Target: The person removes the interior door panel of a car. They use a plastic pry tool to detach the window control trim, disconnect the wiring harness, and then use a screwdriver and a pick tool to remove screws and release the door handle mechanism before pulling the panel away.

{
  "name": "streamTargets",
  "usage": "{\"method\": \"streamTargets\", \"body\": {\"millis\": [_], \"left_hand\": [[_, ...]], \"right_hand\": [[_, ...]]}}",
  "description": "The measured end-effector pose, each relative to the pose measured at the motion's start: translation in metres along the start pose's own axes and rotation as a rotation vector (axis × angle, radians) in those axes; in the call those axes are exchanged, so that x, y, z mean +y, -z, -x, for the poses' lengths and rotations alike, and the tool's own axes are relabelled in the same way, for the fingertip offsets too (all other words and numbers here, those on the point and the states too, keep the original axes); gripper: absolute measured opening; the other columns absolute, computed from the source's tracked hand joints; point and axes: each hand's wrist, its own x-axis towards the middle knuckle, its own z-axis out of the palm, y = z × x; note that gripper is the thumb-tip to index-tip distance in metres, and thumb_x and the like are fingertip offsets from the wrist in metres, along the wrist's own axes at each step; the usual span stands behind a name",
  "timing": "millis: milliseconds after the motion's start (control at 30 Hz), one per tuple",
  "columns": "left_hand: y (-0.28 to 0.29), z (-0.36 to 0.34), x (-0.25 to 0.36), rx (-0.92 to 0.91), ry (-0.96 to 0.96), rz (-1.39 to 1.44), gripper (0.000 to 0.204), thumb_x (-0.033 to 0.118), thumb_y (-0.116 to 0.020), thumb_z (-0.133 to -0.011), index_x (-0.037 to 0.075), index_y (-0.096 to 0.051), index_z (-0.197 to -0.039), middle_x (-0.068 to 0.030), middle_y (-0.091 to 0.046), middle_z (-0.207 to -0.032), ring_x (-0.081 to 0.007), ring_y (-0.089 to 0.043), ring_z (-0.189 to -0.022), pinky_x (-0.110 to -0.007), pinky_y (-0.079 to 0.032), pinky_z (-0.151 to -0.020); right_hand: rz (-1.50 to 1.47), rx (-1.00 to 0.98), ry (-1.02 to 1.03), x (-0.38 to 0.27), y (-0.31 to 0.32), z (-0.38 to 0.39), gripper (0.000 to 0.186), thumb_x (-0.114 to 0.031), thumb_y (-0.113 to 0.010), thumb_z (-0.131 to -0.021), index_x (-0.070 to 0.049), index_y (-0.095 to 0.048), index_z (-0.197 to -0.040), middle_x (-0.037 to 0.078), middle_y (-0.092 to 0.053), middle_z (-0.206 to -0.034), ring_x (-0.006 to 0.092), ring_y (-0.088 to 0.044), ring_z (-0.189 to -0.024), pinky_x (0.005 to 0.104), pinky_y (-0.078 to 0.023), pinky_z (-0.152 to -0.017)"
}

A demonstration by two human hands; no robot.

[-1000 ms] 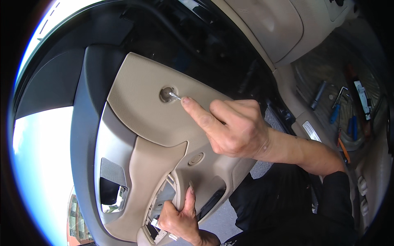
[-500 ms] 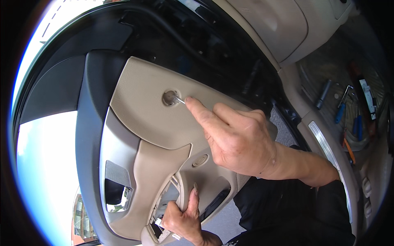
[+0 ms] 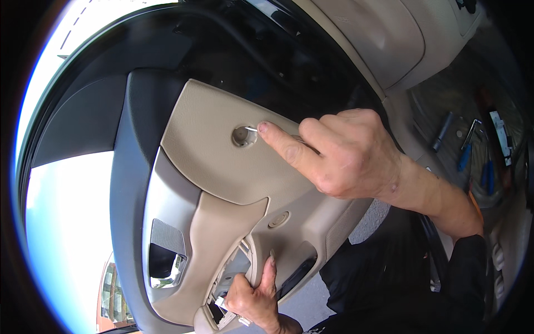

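Observation:
A beige car door panel (image 3: 222,111) lies across the middle, with a round recessed hole (image 3: 243,135) in its upper part. My right hand (image 3: 350,156) is closed around a thin metal pick (image 3: 251,129), index finger stretched along it. The bent tip reaches the hole's right rim; its handle is hidden in my palm. Lower down, my left hand (image 3: 253,298) grips the edge of the opened armrest (image 3: 255,259), thumb raised and fingers curled into the opening. White plastic clips show beside those fingers.
Beside the armrest are a round beige cap (image 3: 278,219) and a silver door-handle recess (image 3: 166,267). On the car floor at right lie a dark cylinder (image 3: 443,131), blue-handled tools (image 3: 465,157) and a silver-and-red bar (image 3: 500,133). A black door frame (image 3: 311,67) curves above.
My right hand has shifted up and to the right, and the pick now lies flatter, nearer the hole's rim. My left hand keeps its grip. The whole view has shifted slightly.

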Motion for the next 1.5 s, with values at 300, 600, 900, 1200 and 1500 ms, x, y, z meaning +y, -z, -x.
{"method": "streamTargets", "body": {"millis": [300, 600, 900, 1200, 1500], "left_hand": [[0.006, -0.002, 0.003, -0.014, -0.058, -0.052, 0.058, 0.036, -0.093, -0.074, 0.0, -0.05, -0.063, -0.0167, -0.056, -0.055, -0.0285, -0.041, -0.044, -0.036, -0.04, -0.045], [0.001, -0.001, -0.002, 0.012, -0.074, 0.018, 0.057, 0.035, -0.093, -0.075, 0.0, -0.05, -0.063, -0.0169, -0.055, -0.055, -0.028, -0.042, -0.044, -0.037, -0.04, -0.045], [0.005, -0.001, 0.001, -0.033, -0.042, -0.03, 0.06, 0.037, -0.094, -0.072, 0.001, -0.047, -0.062, -0.0175, -0.052, -0.054, -0.031, -0.039, -0.045, -0.038, -0.039, -0.045], [0.004, -0.002, 0.001, -0.015, -0.051, 0.021, 0.06, 0.035, -0.095, -0.072, 0.0, -0.047, -0.061, -0.0168, -0.049, -0.052, -0.0281, -0.034, -0.046, -0.037, -0.037, -0.044], [0.002, -0.002, -0.002, -0.002, -0.043, 0.016, 0.059, 0.034, -0.094, -0.073, -0.001, -0.049, -0.061, -0.0137, -0.047, -0.051, -0.0231, -0.033, -0.046, -0.035, -0.036, -0.044]], "right_hand": [[-0.078, 0.007, -0.024, 0.005, -0.003, 0.008, 0.037, -0.011, -0.07, -0.079, -0.007, -0.079, -0.115, -0.004, -0.044, -0.063, 0.0063, -0.044, -0.045, 0.021, -0.036, -0.038], [-0.05, -0.02, 0.038, 0.01, 0.0, 0.004, 0.037, -0.011, -0.07, -0.078, -0.006, -0.079, -0.114, -0.003, -0.045, -0.062, 0.006, -0.046, -0.046, 0.0217, -0.038, -0.039], [0.035, -0.089, 0.366, 0.044, 0.003, -0.014, 0.044, -0.01, -0.07, -0.072, -0.004, -0.078, -0.115, -0.004, -0.038, -0.062, 0.0072, -0.043, -0.047, 0.0228, -0.037, -0.04], [-0.007, -0.127, 0.493, 0.06, 0.003, -0.037, 0.043, -0.011, -0.072, -0.07, -0.006, -0.079, -0.113, -0.003, -0.041, -0.062, 0.008, -0.046, -0.048, 0.023, -0.038, -0.04], [-0.059, -0.116, 0.185, 0.04, 0.015, -0.02, 0.043, -0.011, -0.072, -0.072, -0.012, -0.08, -0.114, -0.005, -0.036, -0.061, 0.0072, -0.04, -0.044, 0.0227, -0.035, -0.037]]}}
